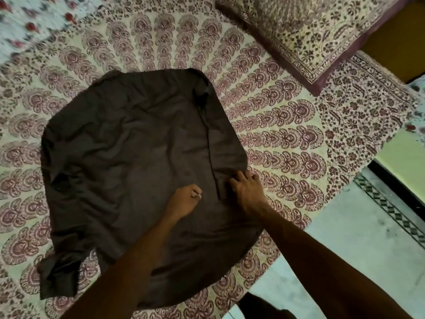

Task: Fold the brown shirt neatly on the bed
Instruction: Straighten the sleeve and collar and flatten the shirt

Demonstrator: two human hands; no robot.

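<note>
The brown shirt [128, 162] lies spread flat on the bed [287, 139], its collar toward the far side and one sleeve trailing off at the near left. My left hand [184, 199] rests on the middle of the shirt with its fingers curled, and whether it pinches cloth I cannot tell. My right hand [246, 192] lies spread on the shirt's right edge beside the dark placket line, fingers straight and pressing the fabric down.
A patterned pillow [310, 31] lies at the bed's far right corner. The bed's right edge drops to a pale tiled floor [356, 238] with a patterned border strip. A flowered cloth [27, 17] covers the far left.
</note>
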